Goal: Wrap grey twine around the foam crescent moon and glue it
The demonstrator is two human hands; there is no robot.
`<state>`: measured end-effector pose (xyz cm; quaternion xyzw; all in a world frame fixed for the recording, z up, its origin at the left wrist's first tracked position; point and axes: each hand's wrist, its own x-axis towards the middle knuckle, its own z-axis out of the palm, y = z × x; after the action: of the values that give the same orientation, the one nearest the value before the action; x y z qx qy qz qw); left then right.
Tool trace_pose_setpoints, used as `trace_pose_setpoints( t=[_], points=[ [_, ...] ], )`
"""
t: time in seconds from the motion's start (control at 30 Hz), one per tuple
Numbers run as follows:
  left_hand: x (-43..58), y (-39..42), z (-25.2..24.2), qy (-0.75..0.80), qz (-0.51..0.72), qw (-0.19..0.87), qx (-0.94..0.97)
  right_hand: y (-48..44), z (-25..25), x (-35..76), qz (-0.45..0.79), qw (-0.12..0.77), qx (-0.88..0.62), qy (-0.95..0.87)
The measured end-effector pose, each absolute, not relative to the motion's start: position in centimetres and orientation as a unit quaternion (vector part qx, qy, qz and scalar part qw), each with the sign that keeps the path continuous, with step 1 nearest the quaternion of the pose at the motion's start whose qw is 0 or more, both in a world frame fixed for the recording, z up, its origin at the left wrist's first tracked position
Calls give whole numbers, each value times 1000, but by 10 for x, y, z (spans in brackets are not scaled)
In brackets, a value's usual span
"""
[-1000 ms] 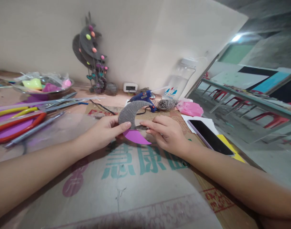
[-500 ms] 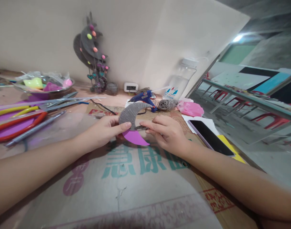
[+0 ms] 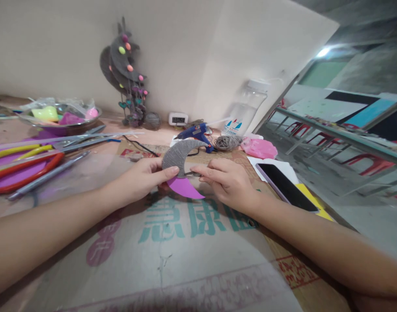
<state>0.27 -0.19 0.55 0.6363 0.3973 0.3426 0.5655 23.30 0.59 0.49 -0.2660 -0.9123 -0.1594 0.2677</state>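
Observation:
A crescent moon (image 3: 176, 157) is held up over the cardboard, its upper part wound with grey yarn and its lower tip bare purple. My left hand (image 3: 149, 175) grips its left side, thumb in front and fingers behind. At the crescent's inner curve, my right hand (image 3: 229, 180) pinches a short stretch of grey yarn (image 3: 193, 173) between thumb and forefinger; the strand runs to the edge of the wound part. Behind the crescent lies a blue glue gun (image 3: 196, 131). Beside that sits a coil of grey yarn (image 3: 228, 142).
Scissors with red and yellow handles (image 3: 51, 167) and a metal bowl (image 3: 29, 120) of craft pieces lie at left. A finished moon hanging (image 3: 123, 65) is by the wall. A water bottle (image 3: 245, 108), pink bag (image 3: 260, 148) and phone (image 3: 286, 187) are at right. Printed cardboard (image 3: 198, 260) covers the front.
Both hands keep their hold on the crescent and the yarn. The view has shifted very slightly; nothing else visibly differs.

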Motion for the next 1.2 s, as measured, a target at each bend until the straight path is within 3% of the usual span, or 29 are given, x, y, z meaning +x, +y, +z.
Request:
trace_pose_setpoints(
  t=[0.3,0.8,1.2],
  points=[
    [5,-2,6,412,351,550,636,6,4,236,-106,286,-280,-910],
    [5,-2,7,409,333,526,667,5,3,234,-167,265,-257,-914],
    [3,0,3,410,331,519,673,4,5,232,-139,264,-278,-913]
  ],
)
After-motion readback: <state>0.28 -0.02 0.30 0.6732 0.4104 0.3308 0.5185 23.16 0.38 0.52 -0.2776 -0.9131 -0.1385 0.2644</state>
